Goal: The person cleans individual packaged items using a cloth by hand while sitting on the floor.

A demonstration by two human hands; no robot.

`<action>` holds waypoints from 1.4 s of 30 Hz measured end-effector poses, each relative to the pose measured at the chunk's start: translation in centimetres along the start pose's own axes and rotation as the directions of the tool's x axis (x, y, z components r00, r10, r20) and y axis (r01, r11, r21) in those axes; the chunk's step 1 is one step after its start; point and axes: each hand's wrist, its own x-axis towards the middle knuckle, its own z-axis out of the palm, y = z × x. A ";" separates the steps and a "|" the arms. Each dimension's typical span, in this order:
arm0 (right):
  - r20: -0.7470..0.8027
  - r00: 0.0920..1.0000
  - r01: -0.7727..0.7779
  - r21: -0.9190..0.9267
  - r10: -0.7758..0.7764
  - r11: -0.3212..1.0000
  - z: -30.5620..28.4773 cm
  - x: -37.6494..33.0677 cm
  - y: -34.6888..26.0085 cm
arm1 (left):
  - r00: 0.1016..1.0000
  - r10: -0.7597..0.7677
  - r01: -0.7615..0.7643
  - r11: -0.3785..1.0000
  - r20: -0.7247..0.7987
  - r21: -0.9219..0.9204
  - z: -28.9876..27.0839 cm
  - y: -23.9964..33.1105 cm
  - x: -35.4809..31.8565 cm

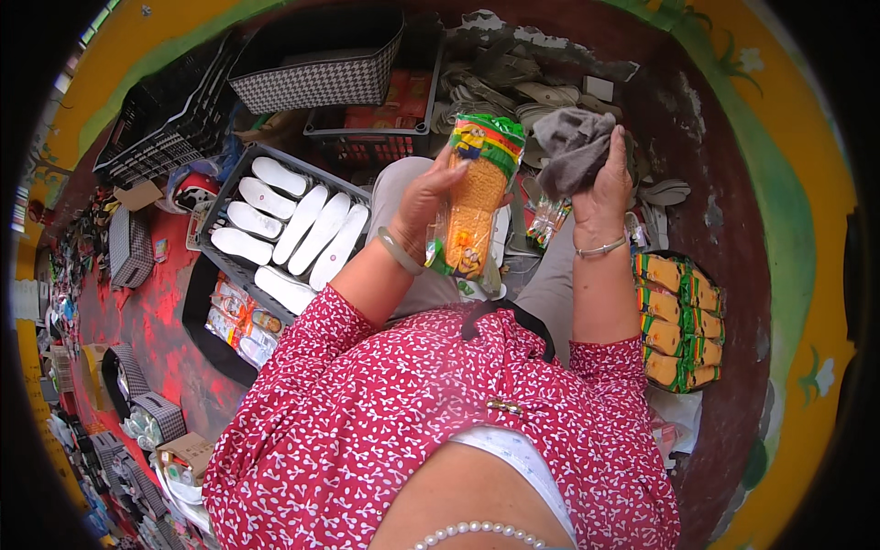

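My left hand (423, 199) is closed around the left edge of a clear packet (478, 206), holding it upright. Inside is an orange, textured, sole-shaped thing that looks like an insole; the packet's ends are printed green and yellow. A crumpled grey cloth (570, 147) is gripped in my right hand (605, 192), just right of the packet and apart from it. Part of the cloth hides the right fingers. Left of my left forearm, several white insoles (301, 223) lie in a dark crate (218, 194).
At the right, a dark container holds several similar yellow-and-green packets (680, 321). A houndstooth basket (316, 78) rests beside black crates (170, 124) at the back. Loose insoles (500, 78) pile up behind my hands. Other packets (240, 321) lie in a black container at the left.
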 end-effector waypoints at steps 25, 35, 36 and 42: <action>0.808 0.529 0.738 -0.589 0.259 0.330 3.5 -9.3 4.1 | 0.963 0.140 -0.147 0.989 -0.229 -0.014 -3.3 1.9 1.9; 0.820 0.571 0.815 -0.561 -0.037 0.145 2.8 -10.1 4.9 | 0.975 0.196 -0.203 0.977 -0.102 -0.064 1.2 2.2 1.9; 0.797 0.597 0.801 -0.585 -0.092 0.128 2.3 -9.4 5.3 | 0.978 0.184 -0.188 0.982 -0.098 -0.030 1.7 1.7 1.8; 0.694 0.658 0.743 -0.661 -0.292 0.103 1.5 -4.7 4.3 | 0.992 0.038 -0.026 0.995 -0.124 0.094 1.3 -0.5 0.5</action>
